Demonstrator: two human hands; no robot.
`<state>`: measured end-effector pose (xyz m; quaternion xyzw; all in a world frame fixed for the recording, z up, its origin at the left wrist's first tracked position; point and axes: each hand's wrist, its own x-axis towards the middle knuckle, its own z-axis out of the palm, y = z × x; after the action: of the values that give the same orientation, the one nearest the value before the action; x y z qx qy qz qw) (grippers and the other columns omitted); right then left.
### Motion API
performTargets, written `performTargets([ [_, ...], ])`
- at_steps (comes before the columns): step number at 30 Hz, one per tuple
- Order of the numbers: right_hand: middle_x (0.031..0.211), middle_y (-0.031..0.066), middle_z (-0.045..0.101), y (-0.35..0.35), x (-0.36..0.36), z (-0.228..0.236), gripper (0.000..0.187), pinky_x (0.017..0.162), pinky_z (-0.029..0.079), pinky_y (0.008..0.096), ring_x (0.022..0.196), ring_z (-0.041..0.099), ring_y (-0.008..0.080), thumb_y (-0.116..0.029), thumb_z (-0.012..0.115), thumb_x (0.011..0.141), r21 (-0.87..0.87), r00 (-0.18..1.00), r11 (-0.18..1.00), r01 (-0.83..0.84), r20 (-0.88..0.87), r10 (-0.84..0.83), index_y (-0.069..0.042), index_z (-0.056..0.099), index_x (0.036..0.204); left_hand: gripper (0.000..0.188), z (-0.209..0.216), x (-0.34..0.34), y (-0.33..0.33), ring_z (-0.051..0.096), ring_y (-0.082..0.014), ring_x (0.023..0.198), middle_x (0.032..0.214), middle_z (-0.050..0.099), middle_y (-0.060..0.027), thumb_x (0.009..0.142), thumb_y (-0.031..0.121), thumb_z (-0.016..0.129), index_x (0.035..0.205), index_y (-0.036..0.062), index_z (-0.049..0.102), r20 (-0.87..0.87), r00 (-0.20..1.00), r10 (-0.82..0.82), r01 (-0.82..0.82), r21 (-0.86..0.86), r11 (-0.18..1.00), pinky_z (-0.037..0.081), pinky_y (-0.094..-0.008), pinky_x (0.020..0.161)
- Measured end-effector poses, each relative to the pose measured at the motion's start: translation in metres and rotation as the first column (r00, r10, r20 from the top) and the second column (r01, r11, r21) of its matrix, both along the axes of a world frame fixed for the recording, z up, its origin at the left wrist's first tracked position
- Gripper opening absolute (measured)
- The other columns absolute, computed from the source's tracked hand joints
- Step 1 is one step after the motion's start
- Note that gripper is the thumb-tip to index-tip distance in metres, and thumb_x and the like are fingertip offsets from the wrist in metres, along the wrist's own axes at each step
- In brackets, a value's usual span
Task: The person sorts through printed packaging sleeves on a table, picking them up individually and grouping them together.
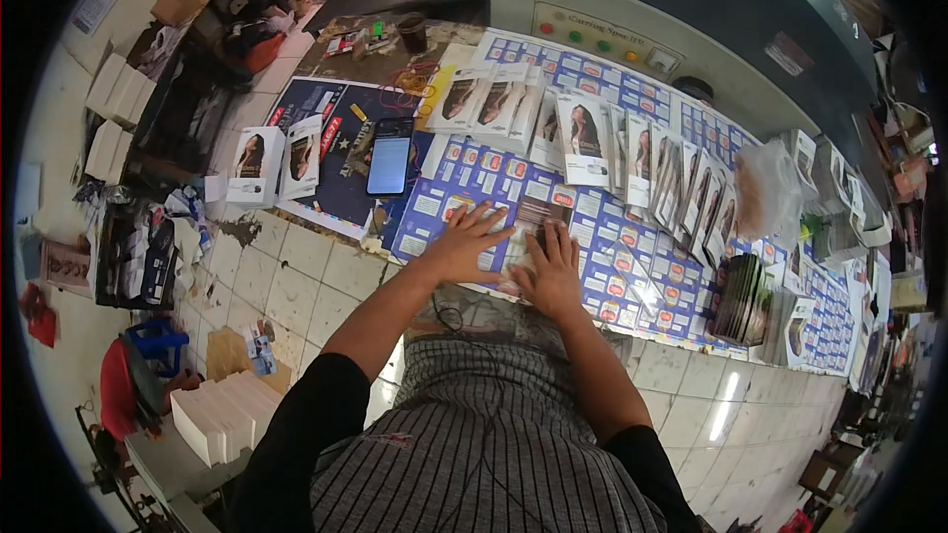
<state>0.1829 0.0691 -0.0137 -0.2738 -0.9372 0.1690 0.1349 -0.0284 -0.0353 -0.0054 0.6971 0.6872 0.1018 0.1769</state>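
My left hand (468,246) lies flat near the table's front edge with its fingers spread, palm down on the blue printed sheet (427,227). Beside it my right hand (553,274) also rests palm down, fingers stretched forward and thumb out to the left. Between and just beyond the hands lies a flat brown printed piece (538,211), which my right fingertips touch or nearly touch; its near part is hidden. Ahead stand rows of white printed cartons (585,143) with a long-haired figure on them. A phone (391,158) with a lit screen lies to the left.
More white cartons (255,168) stand at the table's left. A dark-edged stack (744,298) and a clear plastic bag (772,188) are on the right. Rubber bands (410,89) and a dark cup (412,34) sit farther back. Behind the table rises a grey machine (592,15) with buttons.
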Motion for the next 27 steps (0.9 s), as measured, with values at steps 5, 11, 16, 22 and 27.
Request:
performTargets([
  [5, 0.158, 0.0204, 0.030, 0.000, -0.002, 0.001, 0.064, 0.118, 0.017, 0.0606, 0.149, 0.020, 0.0406, -0.045, 0.066, 0.088, 0.007, 1.000, 1.000, -0.019, -0.021, 0.019, -0.010, 0.054, 0.141, 0.091, 0.002, -0.002, -0.002, 0.014, -0.0339, 0.153, 0.164, 0.024, -0.0091, 0.076, 0.066, 0.072, 0.152, 0.0250, 0.042, -0.024, 1.000, -0.007, 0.008, 0.020, 1.000, 0.007, -0.0558, 0.122],
  [11, 0.157, 0.0220, 0.031, 0.000, 0.002, 0.003, 0.064, 0.118, 0.018, 0.0600, 0.148, 0.022, 0.0420, -0.044, 0.067, 0.088, -0.006, 1.000, 1.000, 0.000, -0.007, 0.000, -0.008, 0.054, 0.140, 0.088, 0.004, 0.000, 0.003, 0.012, -0.0339, 0.153, 0.165, 0.022, -0.0089, 0.077, 0.061, 0.072, 0.152, 0.0247, 0.042, -0.024, 0.999, -0.031, 0.030, -0.027, 0.999, 0.008, -0.0563, 0.122],
  [16, 0.150, 0.0274, 0.038, 0.023, 0.042, 0.002, 0.060, 0.113, 0.028, 0.0569, 0.139, 0.034, 0.0464, -0.025, 0.074, 0.085, -0.073, 0.926, 0.967, 0.246, -0.278, -0.256, -0.001, 0.053, 0.136, 0.085, 0.014, 0.002, 0.009, 0.012, -0.0337, 0.153, 0.165, 0.022, -0.0085, 0.077, 0.055, 0.074, 0.149, 0.0185, 0.045, -0.070, 0.996, -0.062, 0.054, -0.118, 0.992, 0.012, -0.0583, 0.121],
  [22, 0.140, 0.0227, 0.047, 0.040, 0.142, -0.007, 0.056, 0.111, 0.026, 0.0636, 0.133, 0.040, 0.0420, -0.026, 0.063, 0.093, 0.104, 0.799, 0.805, 0.584, 0.097, -0.593, -0.002, 0.047, 0.142, 0.092, 0.019, 0.001, 0.022, 0.012, -0.0326, 0.153, 0.165, 0.022, -0.0086, 0.078, 0.051, 0.076, 0.153, 0.0153, 0.037, -0.060, 0.987, -0.150, 0.136, -0.191, 0.972, 0.011, -0.0588, 0.121],
  [27, 0.118, 0.0184, 0.056, 0.040, 0.113, 0.018, 0.055, 0.098, 0.043, 0.0521, 0.110, 0.054, 0.0368, -0.019, 0.069, 0.088, -0.109, 0.823, 0.817, 0.566, 0.026, -0.567, -0.003, 0.053, 0.138, 0.092, 0.033, 0.011, 0.029, 0.015, -0.0345, 0.152, 0.164, 0.023, -0.0104, 0.077, 0.049, 0.078, 0.154, 0.0240, 0.035, -0.154, 0.972, -0.176, 0.131, -0.268, 0.955, 0.008, -0.0641, 0.119],
])
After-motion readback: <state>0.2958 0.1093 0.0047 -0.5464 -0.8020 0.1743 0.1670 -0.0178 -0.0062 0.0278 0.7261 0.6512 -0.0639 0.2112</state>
